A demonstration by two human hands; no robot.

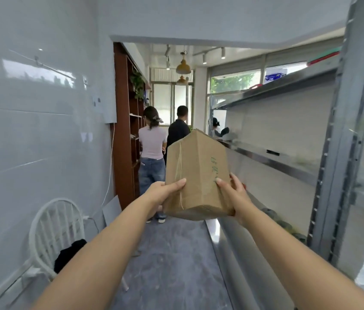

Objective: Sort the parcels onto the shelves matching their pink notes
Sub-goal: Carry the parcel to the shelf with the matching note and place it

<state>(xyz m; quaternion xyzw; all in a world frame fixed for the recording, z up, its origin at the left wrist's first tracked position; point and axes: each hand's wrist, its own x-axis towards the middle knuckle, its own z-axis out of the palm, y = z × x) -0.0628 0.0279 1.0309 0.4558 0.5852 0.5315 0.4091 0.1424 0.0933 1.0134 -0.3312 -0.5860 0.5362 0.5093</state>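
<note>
A brown cardboard parcel (196, 175) is held in mid-air, out in front of the body at arm's length, above the grey floor (172, 253) of a narrow aisle. It is clamped between both hands: the left hand (163, 191) is pressed against its left side with the thumb laid across the front face, and the right hand (234, 193) is set against its right side with the fingers wrapped behind. The long axis of the parcel runs roughly upright, tilted so that the top leans away from the camera and the bottom end is turned toward it. A taped seam is seen down the left front face, and faint green handwriting on the right face. The metal shelves (272, 153) stand just to the right of the parcel, apart from it. Two people (165, 139) are seen standing farther down the aisle, backs turned.
</note>
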